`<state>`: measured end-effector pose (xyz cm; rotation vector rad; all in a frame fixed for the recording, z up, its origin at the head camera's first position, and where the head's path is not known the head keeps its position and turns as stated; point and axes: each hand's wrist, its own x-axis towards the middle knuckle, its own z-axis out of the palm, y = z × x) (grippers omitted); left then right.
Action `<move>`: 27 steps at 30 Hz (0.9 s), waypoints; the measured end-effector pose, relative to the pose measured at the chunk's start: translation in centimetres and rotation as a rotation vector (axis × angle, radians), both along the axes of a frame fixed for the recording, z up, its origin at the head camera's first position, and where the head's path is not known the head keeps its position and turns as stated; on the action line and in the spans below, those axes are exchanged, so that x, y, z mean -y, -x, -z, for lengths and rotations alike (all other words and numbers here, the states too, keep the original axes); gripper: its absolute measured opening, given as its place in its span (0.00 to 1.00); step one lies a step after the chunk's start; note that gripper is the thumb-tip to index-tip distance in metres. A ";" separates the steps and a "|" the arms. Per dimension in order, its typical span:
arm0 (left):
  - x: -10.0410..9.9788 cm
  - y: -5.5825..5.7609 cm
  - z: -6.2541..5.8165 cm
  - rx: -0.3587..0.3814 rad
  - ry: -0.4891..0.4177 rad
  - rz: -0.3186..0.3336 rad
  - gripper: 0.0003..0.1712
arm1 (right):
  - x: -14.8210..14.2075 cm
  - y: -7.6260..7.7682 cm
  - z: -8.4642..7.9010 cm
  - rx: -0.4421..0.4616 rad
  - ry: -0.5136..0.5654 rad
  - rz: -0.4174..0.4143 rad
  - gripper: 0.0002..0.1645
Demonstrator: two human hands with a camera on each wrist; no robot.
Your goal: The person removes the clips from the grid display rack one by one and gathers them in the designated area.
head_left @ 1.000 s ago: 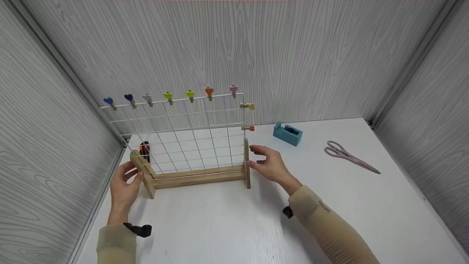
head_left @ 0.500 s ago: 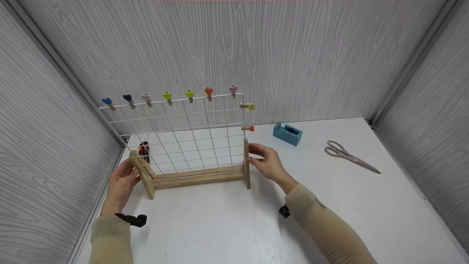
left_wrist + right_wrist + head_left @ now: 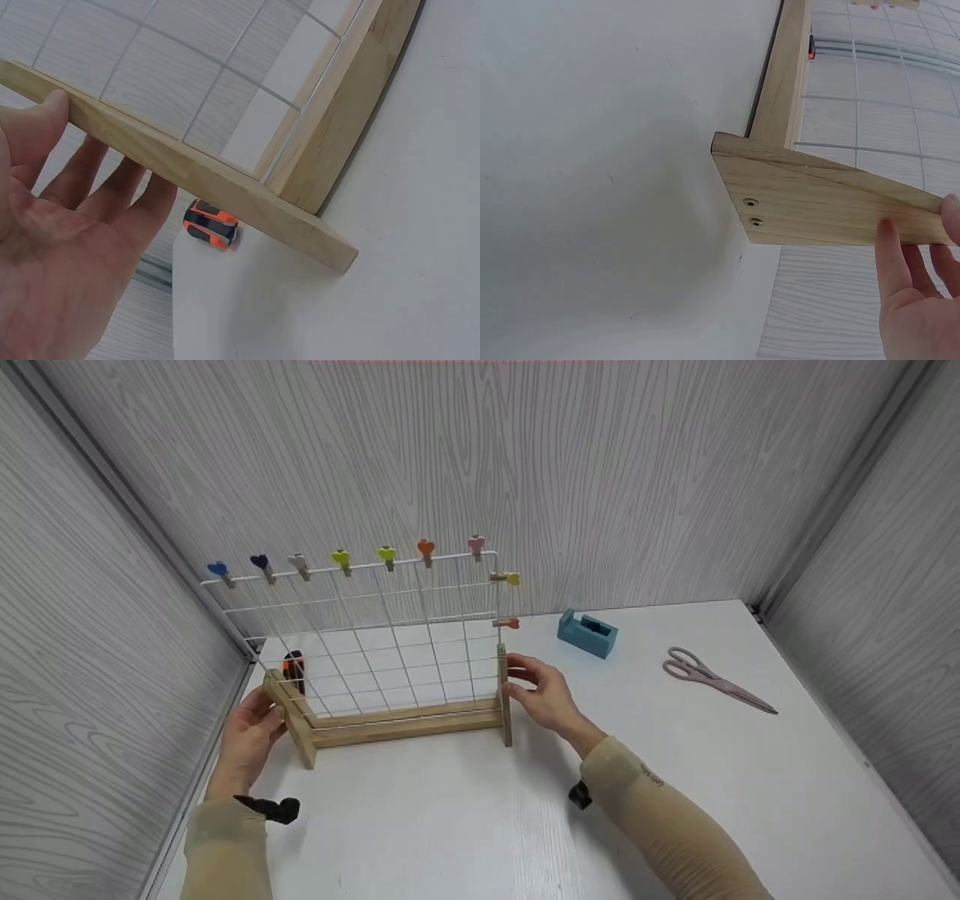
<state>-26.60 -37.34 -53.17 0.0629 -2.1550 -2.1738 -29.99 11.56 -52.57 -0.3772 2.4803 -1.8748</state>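
Observation:
A white wire grid rack stands upright in a wooden frame, its front rail low across the table. My left hand grips the left side board, thumb on its front edge and fingers behind, as the left wrist view shows. On the opposite side, my right hand holds the right side board; its fingertips lie against the outer face near the top and its thumb is at the edge. Small heart-topped clothespins in several colours line the grid's top wire, and two more are clipped to its right side.
A blue tape dispenser lies right of the rack, with pink scissors farther right. A black and orange tool lies behind the rack's left side. Grey wood-grain walls enclose the white table.
Both hands have closed in on the side boards: the left thumb has come onto the board's edge, and the right hand has moved left against its board. The rack has barely shifted.

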 end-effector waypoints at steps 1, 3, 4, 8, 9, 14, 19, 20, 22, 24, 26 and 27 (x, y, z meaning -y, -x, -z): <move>0.0 0.0 0.0 0.005 0.002 -0.003 0.36 | 0.0 0.0 0.0 -0.002 -0.003 -0.001 0.32; 0.0 0.1 -0.1 0.010 0.020 0.000 0.37 | 0.0 0.0 -0.1 -0.004 -0.007 0.000 0.31; 0.0 0.2 -0.2 0.013 0.028 0.004 0.38 | -0.1 0.1 -0.1 -0.004 -0.010 -0.001 0.31; -0.1 0.0 -0.3 0.020 0.040 0.008 0.39 | -0.2 0.1 -0.3 -0.003 -0.022 -0.008 0.31; 0.0 0.0 -0.3 0.020 0.040 0.008 0.39 | -0.3 0.1 -0.3 -0.006 -0.024 -0.013 0.32; -0.1 -0.7 -0.4 0.023 0.057 0.006 0.38 | -0.6 0.1 -0.4 -0.054 -0.029 -0.042 0.32; -0.9 -1.3 -0.5 0.002 0.062 -0.005 0.38 | -1.5 0.0 -0.8 -0.070 -0.037 -0.069 0.32; -1.1 -1.3 -0.6 -0.003 0.056 -0.008 0.38 | -1.8 0.0 -0.8 -0.071 -0.039 -0.074 0.31; -1.7 -1.4 -0.8 -0.008 0.058 -0.009 0.37 | -2.5 0.0 -1.0 -0.066 -0.046 -0.082 0.31; -2.5 -1.3 -1.0 -0.005 0.063 -0.009 0.37 | -3.4 0.0 -1.2 -0.074 -0.057 -0.087 0.30; -3.3 -1.3 -1.2 -0.001 0.077 -0.010 0.36 | -4.3 0.0 -1.4 -0.078 -0.068 -0.095 0.30; -3.7 -1.3 -1.2 -0.002 0.086 -0.010 0.35 | -4.7 -0.1 -1.5 -0.080 -0.073 -0.098 0.30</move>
